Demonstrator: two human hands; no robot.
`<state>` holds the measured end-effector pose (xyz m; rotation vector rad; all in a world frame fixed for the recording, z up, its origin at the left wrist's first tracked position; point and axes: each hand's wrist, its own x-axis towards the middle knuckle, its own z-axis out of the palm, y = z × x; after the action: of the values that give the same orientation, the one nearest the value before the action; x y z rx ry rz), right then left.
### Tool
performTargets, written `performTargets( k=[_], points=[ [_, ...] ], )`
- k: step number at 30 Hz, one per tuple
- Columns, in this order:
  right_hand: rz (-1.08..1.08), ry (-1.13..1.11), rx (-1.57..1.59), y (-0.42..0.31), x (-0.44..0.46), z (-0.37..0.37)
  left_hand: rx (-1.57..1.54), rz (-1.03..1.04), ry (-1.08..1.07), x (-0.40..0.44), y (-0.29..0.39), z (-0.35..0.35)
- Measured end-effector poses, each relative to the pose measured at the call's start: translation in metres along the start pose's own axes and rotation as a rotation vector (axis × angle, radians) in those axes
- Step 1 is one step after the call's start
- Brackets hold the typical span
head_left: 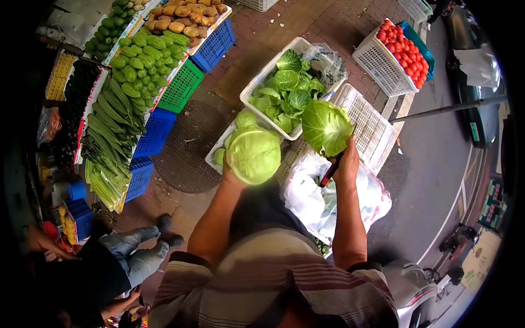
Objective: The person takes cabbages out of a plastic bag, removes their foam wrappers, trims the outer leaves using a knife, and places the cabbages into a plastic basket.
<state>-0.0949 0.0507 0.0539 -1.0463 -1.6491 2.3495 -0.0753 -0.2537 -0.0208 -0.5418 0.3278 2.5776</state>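
A pale green cabbage rests in my left hand, which is closed round its lower left side. My right hand grips a knife by its red-and-black handle; most of the blade is hidden. Against the same hand is a large loose cabbage leaf, its pale ribs facing up. Partly behind the held cabbage stands a white crate with more cabbages. Beyond it, another white crate holds loose green leaves and a clear plastic bag.
White plastic bags cover a crate below my right hand, beside an upturned white crate. Tomatoes fill a basket at upper right. Bitter melons and potatoes line the left stall. A person is at lower left.
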Motion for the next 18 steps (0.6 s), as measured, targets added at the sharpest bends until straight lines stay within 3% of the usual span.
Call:
performTargets(
  k=[2, 5, 7, 13, 16, 18],
  points=[
    [-0.013, -0.041, -0.021, -0.009, 0.017, 0.003, 0.021, 0.033, 0.028, -0.009, 0.005, -0.012],
    [0.113, -0.148, 0.183, -0.004, 0.064, 0.025, -0.017, 0.035, -0.032, -0.024, 0.011, -0.053],
    [0.2, -0.2, 0.158, 0.014, 0.091, 0.032, -0.033, 0.013, 0.0, -0.044, 0.015, -0.085],
    [0.479, -0.271, -0.105, 0.124, 0.074, 0.003, 0.05, 0.017, 0.362, -0.073, 0.021, -0.167],
    [0.618, -0.261, -0.213, 0.189, 0.049, -0.031, 0.208, 0.002, 0.493, -0.072, 0.016, -0.234],
    [0.71, -0.242, -0.232, 0.219, 0.035, -0.054, 0.309, -0.015, 0.717, -0.07, 0.005, -0.3]
  ],
)
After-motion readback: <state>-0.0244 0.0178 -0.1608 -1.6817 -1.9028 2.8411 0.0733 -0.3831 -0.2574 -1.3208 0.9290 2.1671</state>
